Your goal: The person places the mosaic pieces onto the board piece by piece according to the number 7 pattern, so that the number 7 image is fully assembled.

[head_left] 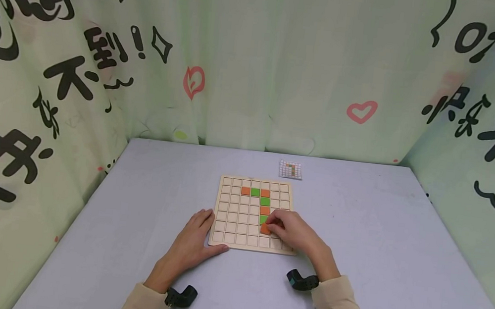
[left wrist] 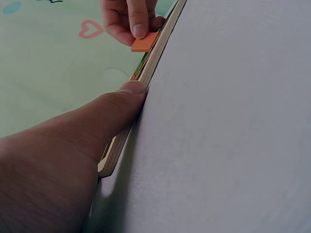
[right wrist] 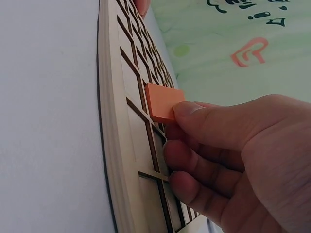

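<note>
A wooden grid board point(head_left: 236, 225) lies on the table, with orange and green square tiles set in some cells as a short row and a column running toward the person. My right hand point(head_left: 293, 230) pinches an orange tile point(right wrist: 163, 102) between thumb and fingers, at the near end of that column. In the right wrist view the tile is tilted, one edge at the grid; whether it touches the board I cannot tell. My left hand point(head_left: 192, 241) rests on the board's left side, its thumb point(left wrist: 129, 92) along the near edge and its fingers stretched out.
A small printed card point(head_left: 291, 169) with a coloured grid pattern lies behind the board. The white-covered table point(head_left: 358, 210) reaches back to a pale green curtain point(head_left: 247, 65) with black writing. A black wrist device point(head_left: 302, 280) sits on each arm.
</note>
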{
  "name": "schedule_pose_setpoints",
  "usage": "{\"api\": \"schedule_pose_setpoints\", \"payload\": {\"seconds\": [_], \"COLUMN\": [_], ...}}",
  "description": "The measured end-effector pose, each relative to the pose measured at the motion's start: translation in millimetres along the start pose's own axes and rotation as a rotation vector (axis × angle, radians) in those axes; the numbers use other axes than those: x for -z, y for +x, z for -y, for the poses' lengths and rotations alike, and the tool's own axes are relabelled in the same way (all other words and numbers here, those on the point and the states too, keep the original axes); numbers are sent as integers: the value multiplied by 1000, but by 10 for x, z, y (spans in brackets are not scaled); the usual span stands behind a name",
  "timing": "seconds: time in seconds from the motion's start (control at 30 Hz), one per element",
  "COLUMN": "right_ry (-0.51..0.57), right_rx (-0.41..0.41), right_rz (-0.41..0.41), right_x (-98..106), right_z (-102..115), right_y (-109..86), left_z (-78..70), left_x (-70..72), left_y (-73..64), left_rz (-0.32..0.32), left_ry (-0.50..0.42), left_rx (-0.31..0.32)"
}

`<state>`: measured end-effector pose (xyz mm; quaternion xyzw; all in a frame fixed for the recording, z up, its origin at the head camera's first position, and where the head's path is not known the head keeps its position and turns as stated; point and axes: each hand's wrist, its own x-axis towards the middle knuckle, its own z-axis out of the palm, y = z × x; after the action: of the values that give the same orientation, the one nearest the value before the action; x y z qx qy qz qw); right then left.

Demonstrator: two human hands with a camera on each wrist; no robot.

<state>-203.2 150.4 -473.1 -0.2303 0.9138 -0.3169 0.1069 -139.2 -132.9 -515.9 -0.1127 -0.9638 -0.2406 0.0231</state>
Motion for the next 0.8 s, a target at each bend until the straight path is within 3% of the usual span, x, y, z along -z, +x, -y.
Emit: {"api": "schedule_pose_setpoints", "payload": {"seconds": [0.33, 0.8], "right_ry": [4, -67], "right_rx": [34, 98], "right_rz": [10, -39], "right_x": [-20, -47], "right_z": [4, -12], "right_y": [1, 5], "left_z": [-3, -24], "left_x": [0, 24], "left_y": [4, 2], "left_rz": [6, 12], "left_ry": [6, -1], "left_rx": [5, 11]}}
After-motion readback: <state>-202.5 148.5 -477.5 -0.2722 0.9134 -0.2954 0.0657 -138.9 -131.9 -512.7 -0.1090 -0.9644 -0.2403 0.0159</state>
